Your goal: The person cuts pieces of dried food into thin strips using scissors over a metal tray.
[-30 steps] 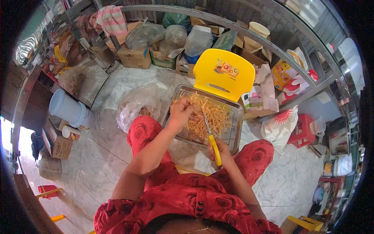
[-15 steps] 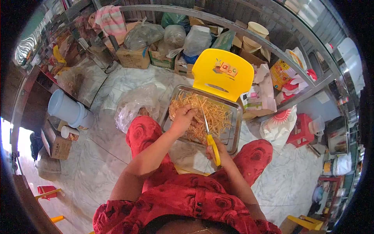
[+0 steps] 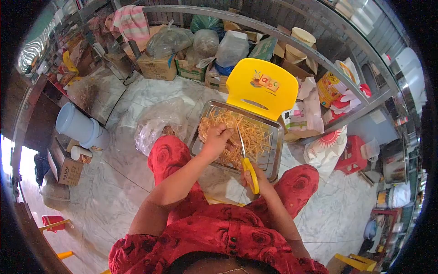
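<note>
A metal tray (image 3: 278, 153) between my knees bears a heap of thin tan strips (image 3: 255, 139). My left hand (image 3: 217, 140) is over the heap's left side, fingers pinched on some of the tan strips. In my right hand (image 3: 256, 177) are scissors (image 3: 247, 168) with yellow handles. Their metal blades point up and away over the strips, close to my left fingertips. From here I cannot tell how far apart the blades are.
Behind the tray stands a yellow chair back (image 3: 262, 86). A clear plastic bag (image 3: 159, 123) lies left of the tray. Further left are pale blue buckets (image 3: 75, 125). A white sack (image 3: 325, 150) and red stool (image 3: 350, 155) stand at right; boxes (image 3: 157, 67) line the back.
Very little differs. Both hands stay over the tray, with the scissors nearly in the same place; the whole view has shifted slightly.
</note>
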The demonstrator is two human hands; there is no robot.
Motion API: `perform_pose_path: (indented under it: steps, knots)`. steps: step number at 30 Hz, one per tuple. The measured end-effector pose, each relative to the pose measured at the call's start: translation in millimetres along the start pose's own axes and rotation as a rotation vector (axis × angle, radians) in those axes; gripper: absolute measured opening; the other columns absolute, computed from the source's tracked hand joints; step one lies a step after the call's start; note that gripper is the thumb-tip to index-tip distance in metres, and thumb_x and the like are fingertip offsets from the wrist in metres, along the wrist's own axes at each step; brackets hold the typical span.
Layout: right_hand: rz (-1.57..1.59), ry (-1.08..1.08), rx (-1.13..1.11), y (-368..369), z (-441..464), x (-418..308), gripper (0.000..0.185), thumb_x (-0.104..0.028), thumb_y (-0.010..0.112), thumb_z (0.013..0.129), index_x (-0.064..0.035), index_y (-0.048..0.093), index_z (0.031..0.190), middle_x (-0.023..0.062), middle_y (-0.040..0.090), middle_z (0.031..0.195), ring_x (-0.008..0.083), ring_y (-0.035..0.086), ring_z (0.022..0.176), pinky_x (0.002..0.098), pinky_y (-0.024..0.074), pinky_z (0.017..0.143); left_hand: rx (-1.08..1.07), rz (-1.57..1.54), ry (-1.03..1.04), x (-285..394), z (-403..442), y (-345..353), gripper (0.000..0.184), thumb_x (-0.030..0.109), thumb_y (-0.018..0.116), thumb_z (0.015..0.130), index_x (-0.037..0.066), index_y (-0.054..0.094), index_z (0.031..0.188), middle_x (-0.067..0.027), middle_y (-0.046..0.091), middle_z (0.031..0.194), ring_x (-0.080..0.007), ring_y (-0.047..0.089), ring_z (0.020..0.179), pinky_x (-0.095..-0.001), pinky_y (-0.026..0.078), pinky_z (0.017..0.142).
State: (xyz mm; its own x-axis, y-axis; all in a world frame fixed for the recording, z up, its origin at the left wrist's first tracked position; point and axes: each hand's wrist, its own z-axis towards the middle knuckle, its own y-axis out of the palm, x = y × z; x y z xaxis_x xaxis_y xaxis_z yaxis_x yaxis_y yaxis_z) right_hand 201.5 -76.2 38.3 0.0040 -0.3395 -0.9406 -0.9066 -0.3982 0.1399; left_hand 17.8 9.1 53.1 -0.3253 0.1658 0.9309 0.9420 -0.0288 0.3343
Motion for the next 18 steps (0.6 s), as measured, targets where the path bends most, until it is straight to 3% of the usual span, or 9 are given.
perform_pose_path:
  steps: [6,8,11,15,17,18]
  knots:
    - [0.008,-0.042,0.036,0.2,0.2,4.3,0.032,-0.034,0.051,0.083,-0.0065,0.044,0.099,0.0011,0.045,0.069,0.0095,0.046,0.056,0.0219,0.0429,0.049,-0.072,0.019,-0.038,-14.7,-2.5,1.7,0.012,0.008,0.050,0.083,0.003,0.046,0.072,-0.0008,0.048,0.066,-0.0131,0.055,0.049,-0.0234,0.042,0.035]
    - [-0.012,-0.011,0.039,-1.3,-0.1,8.6,0.054,-0.050,0.050,0.079,-0.0028,0.044,0.104,0.0023,0.048,0.066,0.0097,0.047,0.053,0.0227,0.0396,0.047,-0.071,0.028,-0.010,-12.7,-4.2,4.2,0.014,0.008,0.050,0.082,0.003,0.044,0.070,-0.0004,0.047,0.065,-0.0129,0.055,0.049,-0.0238,0.043,0.035]
    - [-0.014,0.040,0.047,-4.4,1.6,8.3,0.053,-0.051,0.050,0.078,-0.0031,0.045,0.100,0.0018,0.046,0.060,0.0095,0.045,0.046,0.0220,0.0382,0.042,-0.062,0.065,0.038,-14.5,-2.7,2.6,0.016,0.007,0.050,0.082,0.004,0.042,0.068,-0.0001,0.045,0.064,-0.0125,0.053,0.047,-0.0247,0.044,0.035]
    - [-0.015,0.024,0.067,0.9,-1.4,-0.1,0.047,-0.048,0.051,0.080,-0.0036,0.047,0.096,0.0015,0.044,0.056,0.0098,0.041,0.039,0.0217,0.0360,0.037,-0.062,-0.038,-0.036,-16.5,-2.1,3.7,0.015,0.006,0.050,0.082,0.003,0.044,0.069,-0.0018,0.048,0.065,-0.0125,0.053,0.047,-0.0256,0.045,0.034]
    - [0.066,0.045,0.081,1.8,-1.5,0.1,0.024,-0.032,0.053,0.084,-0.0088,0.048,0.084,-0.0029,0.042,0.054,0.0059,0.039,0.040,0.0198,0.0345,0.036,-0.063,-0.046,-0.049,-13.2,-3.6,5.0,0.014,0.006,0.050,0.082,0.003,0.045,0.069,-0.0022,0.049,0.064,-0.0129,0.054,0.048,-0.0254,0.045,0.035]
    - [0.065,0.046,0.080,2.2,-1.7,-0.1,0.024,-0.032,0.053,0.084,-0.0088,0.048,0.084,-0.0029,0.042,0.054,0.0059,0.039,0.040,0.0198,0.0345,0.036,-0.064,-0.054,-0.063,-12.0,-4.4,5.3,0.013,0.006,0.050,0.082,0.002,0.045,0.070,-0.0026,0.050,0.064,-0.0134,0.055,0.048,-0.0251,0.045,0.035]
